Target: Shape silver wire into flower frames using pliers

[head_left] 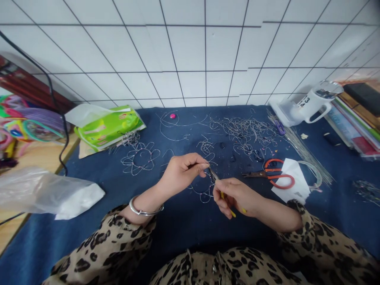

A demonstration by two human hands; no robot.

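My left hand (pixel 184 172) pinches thin wire between thumb and forefinger, at the middle of the table. Closed around yellow-handled pliers (pixel 222 195) is my right hand (pixel 237 196); the jaws reach up to the left fingertips. A beaded wire ring with loops (pixel 204 194) shows between and below the hands, partly covered by them. Whether the pinched wire belongs to that ring, I cannot tell. A finished-looking flower-shaped wire ring (pixel 140 158) lies to the left of my left hand.
Tangled wire pieces (pixel 243 134) spread behind the hands. Orange-handled scissors (pixel 276 174) rest on white paper (pixel 292 180) at right, beside straight wires (pixel 311 158). A white mug (pixel 319 103) stands back right. A green packet (pixel 109 126) and plastic bag (pixel 50 194) are left.
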